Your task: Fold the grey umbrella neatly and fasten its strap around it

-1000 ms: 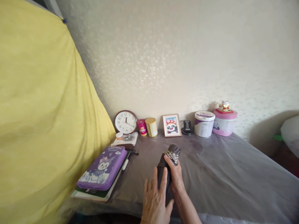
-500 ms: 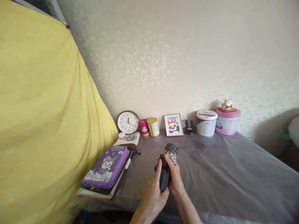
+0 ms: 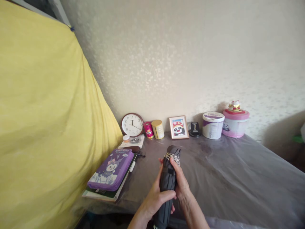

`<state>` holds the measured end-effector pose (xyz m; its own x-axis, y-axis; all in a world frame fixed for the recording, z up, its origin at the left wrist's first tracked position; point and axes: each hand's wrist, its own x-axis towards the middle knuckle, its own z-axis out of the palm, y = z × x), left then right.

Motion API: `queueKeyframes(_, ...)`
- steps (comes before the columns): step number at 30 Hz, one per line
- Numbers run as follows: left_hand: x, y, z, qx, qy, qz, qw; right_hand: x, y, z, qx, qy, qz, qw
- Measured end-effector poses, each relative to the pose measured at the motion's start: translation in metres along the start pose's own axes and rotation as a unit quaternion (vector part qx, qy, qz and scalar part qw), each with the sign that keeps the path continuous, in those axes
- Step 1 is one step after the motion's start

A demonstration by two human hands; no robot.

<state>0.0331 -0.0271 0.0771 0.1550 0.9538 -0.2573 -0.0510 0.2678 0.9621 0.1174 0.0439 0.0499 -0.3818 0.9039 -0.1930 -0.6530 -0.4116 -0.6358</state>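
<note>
A folded black umbrella [image 3: 167, 183] with a patterned band near its far end points away from me, over the front part of the table. My left hand [image 3: 156, 197] wraps its left side, thumb lying across the black cloth. On the right side, my right hand [image 3: 181, 181] grips it near the patterned band, thumb on top. Both hands are closed round the umbrella; some of the fingers are hidden beneath it. Its near end reaches the bottom of the view.
A purple cartoon case [image 3: 111, 170] lies on books at the left, beside a yellow curtain [image 3: 52, 111]. Along the wall stand a clock [image 3: 132, 124], two cans, a framed panda picture [image 3: 179, 127], a black device [image 3: 195, 129], a white tub [image 3: 213, 125] and a pink tub [image 3: 235, 124].
The umbrella has turned in my hands and more of its length shows towards me. My left thumb now lies across it. The view has shifted slightly.
</note>
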Motion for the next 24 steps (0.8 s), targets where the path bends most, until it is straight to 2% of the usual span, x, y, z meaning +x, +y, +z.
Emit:
queueKeyframes(5, 0.002, -0.006, -0.003, -0.076, -0.021, 0.01, 0.997, 0.0, -0.004, -0.004, -0.035, -0.028, -0.007, 0.999)
queueKeyframes(10, 0.001, -0.009, -0.012, -0.144, -0.019, -0.002, 0.989, 0.004, -0.015, -0.021, -0.075, -0.201, -0.056, 0.975)
queueKeyframes(14, -0.006, -0.004, -0.021, -0.19, -0.009, 0.013, 0.982, 0.007, -0.021, -0.039, -0.134, -0.274, -0.024, 0.952)
queueKeyframes(17, -0.009, 0.001, -0.028, -0.194, -0.014, 0.016, 0.981, 0.01, -0.022, -0.047, -0.206, -0.294, 0.027, 0.933)
queueKeyframes(20, -0.01, 0.005, -0.034, -0.181, -0.032, 0.01, 0.983, 0.013, -0.019, -0.051, -0.262, -0.278, 0.056, 0.922)
queueKeyframes(24, -0.013, 0.009, -0.04, -0.182, -0.058, -0.007, 0.982, 0.018, -0.017, -0.055, -0.277, -0.238, 0.039, 0.93)
